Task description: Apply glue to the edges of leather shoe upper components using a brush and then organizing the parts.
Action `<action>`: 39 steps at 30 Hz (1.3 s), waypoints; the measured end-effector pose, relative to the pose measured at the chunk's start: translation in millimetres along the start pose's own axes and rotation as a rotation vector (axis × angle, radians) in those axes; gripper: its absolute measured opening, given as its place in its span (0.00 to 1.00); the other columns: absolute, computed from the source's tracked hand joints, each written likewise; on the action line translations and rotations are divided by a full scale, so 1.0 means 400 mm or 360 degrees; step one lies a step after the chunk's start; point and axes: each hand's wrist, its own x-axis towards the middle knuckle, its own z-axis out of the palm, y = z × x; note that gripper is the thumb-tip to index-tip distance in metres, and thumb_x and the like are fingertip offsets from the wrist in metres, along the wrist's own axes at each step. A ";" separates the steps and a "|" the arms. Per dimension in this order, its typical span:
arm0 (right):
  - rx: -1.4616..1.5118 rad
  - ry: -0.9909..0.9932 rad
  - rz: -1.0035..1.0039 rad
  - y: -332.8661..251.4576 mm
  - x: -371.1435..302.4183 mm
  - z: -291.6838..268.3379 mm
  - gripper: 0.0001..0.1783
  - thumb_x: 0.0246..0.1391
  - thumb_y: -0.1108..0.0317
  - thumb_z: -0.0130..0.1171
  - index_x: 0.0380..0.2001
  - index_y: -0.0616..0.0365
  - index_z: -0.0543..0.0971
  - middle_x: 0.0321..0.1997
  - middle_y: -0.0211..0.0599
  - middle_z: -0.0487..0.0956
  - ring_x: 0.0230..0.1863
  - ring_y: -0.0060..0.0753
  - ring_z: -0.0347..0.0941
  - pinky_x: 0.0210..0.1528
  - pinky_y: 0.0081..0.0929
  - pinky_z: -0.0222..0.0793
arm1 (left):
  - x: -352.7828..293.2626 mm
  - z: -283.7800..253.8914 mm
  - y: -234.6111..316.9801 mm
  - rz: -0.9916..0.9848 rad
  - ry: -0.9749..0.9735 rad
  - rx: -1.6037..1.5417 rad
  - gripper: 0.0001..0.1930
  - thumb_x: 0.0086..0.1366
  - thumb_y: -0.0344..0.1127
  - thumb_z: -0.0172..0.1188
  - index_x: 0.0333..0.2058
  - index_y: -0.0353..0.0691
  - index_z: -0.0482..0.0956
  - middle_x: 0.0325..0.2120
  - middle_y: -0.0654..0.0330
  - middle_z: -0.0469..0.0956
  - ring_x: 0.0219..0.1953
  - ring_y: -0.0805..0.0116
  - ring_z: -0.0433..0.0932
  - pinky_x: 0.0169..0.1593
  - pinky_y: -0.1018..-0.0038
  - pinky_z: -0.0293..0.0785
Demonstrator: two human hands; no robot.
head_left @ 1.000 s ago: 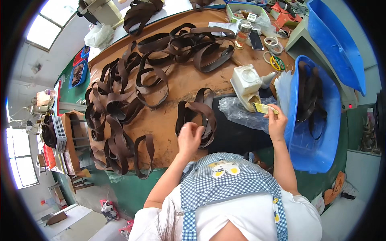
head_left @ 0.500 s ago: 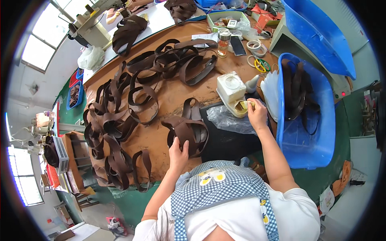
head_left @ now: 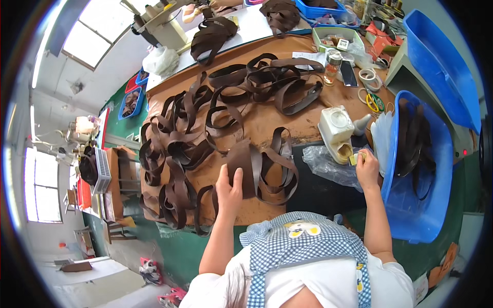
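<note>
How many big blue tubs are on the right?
2. One tub is just right of the right hand, with dark brown strips inside. Another tub is above it in the picture, tilted. More may be hidden.

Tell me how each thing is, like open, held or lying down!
Left hand: gripping the brown strip
Brown strip: held at its left edge
Right hand: closed around the yellow tool
Yellow tool: held beside the white container
White container: open at its near end
Plastic bag: crumpled
Glass jar: upright, lid on
Phone: lying flat
Blue tub: partly filled
</note>
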 end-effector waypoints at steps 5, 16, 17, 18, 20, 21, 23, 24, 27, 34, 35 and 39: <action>0.0983 -0.0262 0.0796 -0.041 0.012 -0.030 0.08 0.61 0.70 0.53 0.36 0.63 0.78 0.30 0.43 0.81 0.24 0.32 0.79 0.27 0.29 0.76 | 0.021 -0.027 0.078 -0.0229 -0.0332 -0.0974 0.21 0.66 0.25 0.57 0.57 0.32 0.67 0.49 0.59 0.76 0.49 0.71 0.75 0.54 0.75 0.70; 0.2142 -0.0201 0.0277 -0.484 0.094 -0.195 0.10 0.65 0.69 0.51 0.42 0.65 0.76 0.32 0.41 0.81 0.26 0.26 0.79 0.32 0.22 0.77 | 0.024 0.077 0.060 0.0113 -0.0493 -0.0961 0.33 0.64 0.18 0.57 0.66 0.38 0.58 0.55 0.58 0.72 0.56 0.69 0.72 0.59 0.73 0.68; 0.1974 -0.0192 0.0075 -0.502 0.096 -0.200 0.10 0.65 0.70 0.50 0.42 0.66 0.76 0.33 0.41 0.81 0.26 0.26 0.79 0.32 0.21 0.77 | 0.023 0.081 0.060 0.0102 -0.0493 -0.0953 0.33 0.64 0.18 0.57 0.66 0.38 0.58 0.55 0.58 0.72 0.56 0.70 0.72 0.59 0.73 0.68; 0.1802 -0.0185 -0.0122 -0.516 0.099 -0.201 0.10 0.66 0.71 0.49 0.43 0.67 0.75 0.33 0.41 0.81 0.27 0.26 0.79 0.33 0.20 0.77 | 0.023 0.086 0.061 0.0113 -0.0492 -0.0955 0.33 0.64 0.18 0.57 0.66 0.38 0.58 0.55 0.58 0.72 0.56 0.70 0.72 0.59 0.73 0.68; 0.1826 -0.0177 -0.0168 -0.530 0.101 -0.190 0.09 0.66 0.73 0.49 0.44 0.68 0.75 0.34 0.41 0.81 0.28 0.26 0.80 0.33 0.20 0.76 | 0.018 0.096 0.064 0.0131 -0.0445 -0.0930 0.33 0.64 0.18 0.57 0.66 0.38 0.58 0.55 0.58 0.72 0.56 0.70 0.72 0.59 0.74 0.69; 0.1760 -0.0185 -0.0203 -0.538 0.104 -0.188 0.09 0.66 0.73 0.49 0.44 0.68 0.75 0.33 0.41 0.81 0.28 0.25 0.80 0.33 0.19 0.76 | 0.017 0.095 0.068 0.0136 -0.0441 -0.0931 0.33 0.64 0.18 0.57 0.66 0.38 0.58 0.55 0.58 0.72 0.56 0.70 0.72 0.59 0.74 0.69; 0.1650 -0.0178 -0.0280 -0.549 0.112 -0.182 0.09 0.66 0.74 0.49 0.44 0.68 0.75 0.33 0.40 0.82 0.29 0.24 0.81 0.32 0.18 0.75 | 0.017 0.095 0.077 0.0159 -0.0437 -0.0846 0.33 0.64 0.18 0.56 0.66 0.38 0.57 0.55 0.58 0.72 0.56 0.70 0.72 0.58 0.74 0.69; 0.1650 -0.0181 -0.0282 -0.552 0.116 -0.174 0.09 0.66 0.74 0.49 0.44 0.68 0.75 0.33 0.40 0.82 0.29 0.24 0.81 0.32 0.18 0.75 | 0.017 0.095 0.078 0.0159 -0.0434 -0.0847 0.33 0.64 0.18 0.56 0.66 0.38 0.57 0.55 0.58 0.72 0.56 0.70 0.72 0.58 0.74 0.69; 0.1555 -0.0142 -0.0348 -0.559 0.117 -0.160 0.09 0.65 0.74 0.50 0.44 0.67 0.75 0.32 0.39 0.82 0.27 0.24 0.81 0.30 0.17 0.75 | 0.019 0.093 0.081 0.0205 -0.0428 -0.0805 0.34 0.64 0.18 0.57 0.66 0.37 0.56 0.55 0.58 0.72 0.56 0.70 0.72 0.58 0.74 0.69; 0.1376 -0.0183 -0.0529 -0.554 0.068 -0.158 0.08 0.62 0.74 0.53 0.40 0.67 0.77 0.29 0.39 0.81 0.25 0.25 0.81 0.27 0.19 0.75 | 0.046 0.065 0.121 -0.0011 -0.0467 -0.1014 0.31 0.65 0.22 0.57 0.66 0.38 0.58 0.54 0.58 0.73 0.54 0.70 0.73 0.57 0.73 0.70; 0.1299 -0.0181 -0.0616 -0.547 0.059 -0.158 0.08 0.61 0.75 0.53 0.40 0.67 0.77 0.29 0.40 0.81 0.25 0.26 0.81 0.27 0.20 0.75 | 0.052 0.061 0.131 -0.0070 -0.0492 -0.1127 0.30 0.66 0.23 0.57 0.65 0.38 0.58 0.53 0.58 0.73 0.54 0.70 0.73 0.58 0.73 0.70; 0.1172 -0.0203 -0.0772 -0.527 0.030 -0.170 0.08 0.58 0.77 0.54 0.40 0.67 0.77 0.30 0.42 0.81 0.25 0.29 0.82 0.26 0.21 0.75 | 0.073 0.044 0.162 -0.0313 -0.0517 -0.1559 0.28 0.67 0.24 0.56 0.64 0.39 0.60 0.53 0.60 0.73 0.54 0.68 0.75 0.58 0.69 0.71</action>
